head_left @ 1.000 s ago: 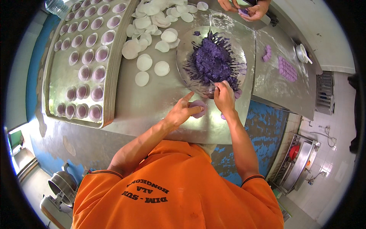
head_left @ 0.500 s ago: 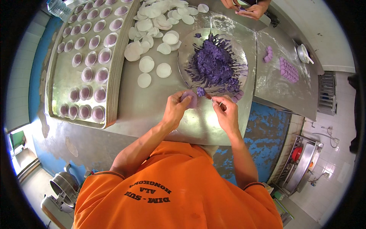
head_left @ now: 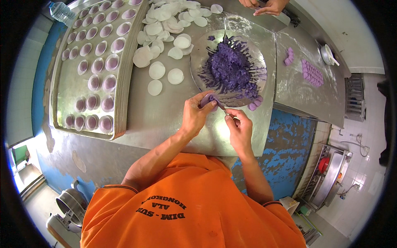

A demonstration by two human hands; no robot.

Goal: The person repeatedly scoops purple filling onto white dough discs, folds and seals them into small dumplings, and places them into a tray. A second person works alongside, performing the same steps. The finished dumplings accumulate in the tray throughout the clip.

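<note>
My left hand (head_left: 196,115) cups a flat round of light purple dough (head_left: 205,99), its edges curling upward. My right hand (head_left: 240,126) pinches the handle of a small metal spoon (head_left: 224,110), whose tip reaches into the dough round. A dab of dark purple filling sits in the dough at the spoon's tip. Just beyond both hands, a broad round metal tray (head_left: 198,53) bears a big mound of dark purple filling (head_left: 229,66) with another utensil stuck in its far side. A few light purple dough balls (head_left: 256,102) lie by the tray's near right edge.
On the left, stacked baking trays (head_left: 124,111) carry rows of purple buns in paper cups. White paper rounds (head_left: 155,70) are scattered beside them. Cut dough pieces (head_left: 312,74) and a white pot (head_left: 327,54) stand on the right table. Another person's hands (head_left: 264,6) work at the far edge.
The spoon, with its dab of filling, has moved left into the dough round. My left hand has tilted the dough and moved slightly right, and the dough's edges now curl up.
</note>
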